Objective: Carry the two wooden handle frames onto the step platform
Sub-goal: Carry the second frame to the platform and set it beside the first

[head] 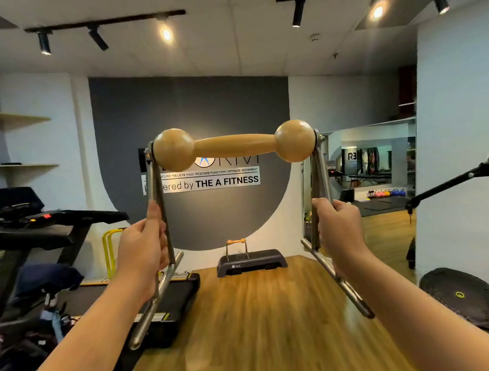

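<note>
Currently both hands carry one wooden handle frame [234, 146] at chest height, upright, its dumbbell-shaped wooden bar across the top. Left hand [142, 247] is clenched round the left metal upright, thumb laid up along it; right hand [337, 230] is wrapped round the right upright. Metal base runners stick out below the hands toward the camera.

Second handle frame [236, 249] already stands upright on the black step platform [251, 261], far end of the floor, against the wall. Small white logo on the platform front, too small to read.

Wall sign [207, 179] on the grey panel, partly hidden by the held frame: small line reads "RELIEVE PAIN *RESTORE FUNCTION *OPTIMIZE MOVEMENT", below it "...ered by THE A FITNESS". Big letters above are mostly covered. Mirror [368, 162] on the right shows "RE", rest cut off.

Room: wood-plank floor [264, 325], white walls, black track spotlights on the ceiling. Treadmill [49, 229] left, yellow rails [110, 250] behind it, wall shelves above. Black balance disc [466, 299] with a yellow mark on the right, black stand arm [450, 182] above it.
</note>
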Demonstrator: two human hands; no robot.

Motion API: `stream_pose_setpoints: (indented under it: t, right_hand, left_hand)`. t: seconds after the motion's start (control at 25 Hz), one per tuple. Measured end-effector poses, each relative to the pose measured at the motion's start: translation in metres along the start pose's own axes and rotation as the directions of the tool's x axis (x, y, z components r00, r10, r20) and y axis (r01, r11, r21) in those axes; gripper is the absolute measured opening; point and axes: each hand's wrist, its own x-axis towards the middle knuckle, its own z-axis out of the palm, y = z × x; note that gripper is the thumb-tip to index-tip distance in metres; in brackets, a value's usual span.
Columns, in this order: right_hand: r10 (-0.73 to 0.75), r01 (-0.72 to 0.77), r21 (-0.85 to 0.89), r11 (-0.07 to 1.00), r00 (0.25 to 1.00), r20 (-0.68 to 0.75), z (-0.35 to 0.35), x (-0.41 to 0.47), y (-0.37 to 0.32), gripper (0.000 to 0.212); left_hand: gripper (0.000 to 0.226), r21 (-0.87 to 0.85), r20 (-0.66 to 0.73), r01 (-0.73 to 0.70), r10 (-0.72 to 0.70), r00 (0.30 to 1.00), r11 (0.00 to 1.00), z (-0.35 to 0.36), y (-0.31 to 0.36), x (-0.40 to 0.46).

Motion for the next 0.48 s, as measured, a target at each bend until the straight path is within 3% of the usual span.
stream_pose_setpoints:
  t: [0.28,0.48]
  right_hand:
    - [0.000,-0.002,-0.018,1.000,0.996,-0.090,0.071,0.157,0.107,0.031]
    - [0.001,-0.002,-0.014,1.000,0.997,-0.079,0.095,0.274,0.192,0.035]
  left_hand:
    - [0.054,0.028,0.041,-0.024,0.023,0.999,0.999,0.082,-0.088,0.173]
    - [0.055,0.012,0.062,-0.072,0.071,0.996,0.997,0.152,-0.164,0.272]
